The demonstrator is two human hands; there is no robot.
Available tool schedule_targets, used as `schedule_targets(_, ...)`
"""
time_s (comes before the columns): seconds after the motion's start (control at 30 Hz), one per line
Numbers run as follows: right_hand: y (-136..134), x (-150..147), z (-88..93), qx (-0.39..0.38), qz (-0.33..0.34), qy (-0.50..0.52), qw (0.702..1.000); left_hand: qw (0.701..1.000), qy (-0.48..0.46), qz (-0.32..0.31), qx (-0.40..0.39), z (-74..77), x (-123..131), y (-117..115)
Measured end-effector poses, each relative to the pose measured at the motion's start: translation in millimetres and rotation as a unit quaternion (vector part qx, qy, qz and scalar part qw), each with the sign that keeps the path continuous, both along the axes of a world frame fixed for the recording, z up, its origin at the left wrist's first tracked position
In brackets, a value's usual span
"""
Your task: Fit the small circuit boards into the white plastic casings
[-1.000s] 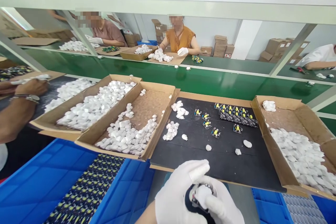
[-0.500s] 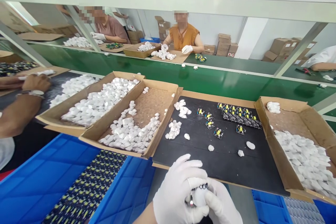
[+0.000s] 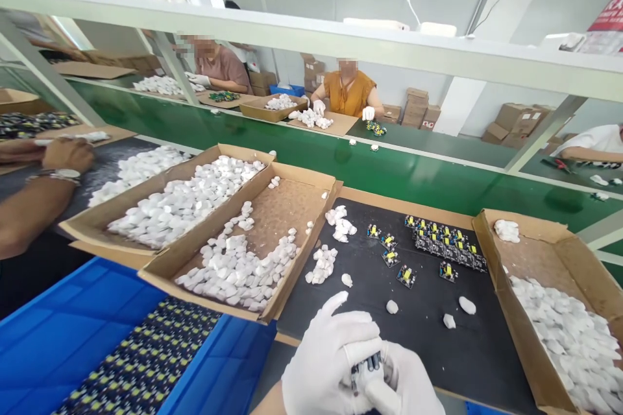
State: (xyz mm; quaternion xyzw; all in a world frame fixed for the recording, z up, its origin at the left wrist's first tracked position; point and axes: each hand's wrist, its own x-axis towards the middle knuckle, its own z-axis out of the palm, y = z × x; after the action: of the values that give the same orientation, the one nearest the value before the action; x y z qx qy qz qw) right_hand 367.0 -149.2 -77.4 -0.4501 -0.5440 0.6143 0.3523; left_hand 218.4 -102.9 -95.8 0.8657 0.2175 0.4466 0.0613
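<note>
Both my hands wear white gloves and meet at the near edge of the black mat (image 3: 413, 331). My left hand (image 3: 327, 360) is closed around a small circuit board (image 3: 374, 362), whose dark cylindrical parts show between the fingers. A white putty-like lump (image 3: 366, 377) covers part of the board. My right hand (image 3: 415, 379) grips the board from the other side, its thumb pressed against the white material. The gloves hide most of the board. Beyond my hands, loose white lumps (image 3: 392, 307) and several boards with yellow parts (image 3: 405, 276) lie on the mat.
Cardboard trays of white lumps stand at left (image 3: 228, 272) and right (image 3: 559, 331). Rows of boards fill a blue bin (image 3: 39, 311) at lower left. A co-worker's arm (image 3: 43, 207) is at far left. A pale shelf beam (image 3: 311, 45) crosses above; people sit opposite.
My view has tilted upward, so the mat and trays sit lower in the picture. Between my hands the board has turned slightly, showing more of its cylindrical parts.
</note>
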Motion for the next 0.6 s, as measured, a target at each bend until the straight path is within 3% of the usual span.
schedule_targets(0.07, 15, 1, 1.9, 0.04, -0.017, -0.081, 0.996, 1.0, 0.015, 0.019, -0.003, -3.7, 1, 11)
schedule_targets(0.13, 42, 8, 2.5, 0.083, -0.064, -0.182, 0.978, 0.996, 0.033, 0.079, -0.039, -8.8, 1, 24)
schedule_targets(0.23, 110, 35, 1.4, 0.113, -0.157, -0.29, 0.937, 0.974, 0.041, 0.196, -0.107, -19.9, -2, 40)
schedule_targets(0.3, 165, 61, 0.8, 0.109, -0.204, -0.353, 0.907, 0.961, 0.054, 0.238, -0.126, -30.5, -7, 45)
schedule_targets(0.47, 284, 109, 1.7, 0.074, -0.249, -0.487, 0.834, 0.95, 0.12, 0.285, -0.042, -67.3, -24, 49)
schedule_targets(0.6, 321, 116, 2.9, 0.04, -0.249, -0.559, 0.79, 0.952, 0.142, 0.267, 0.038, -93.0, -23, 54)
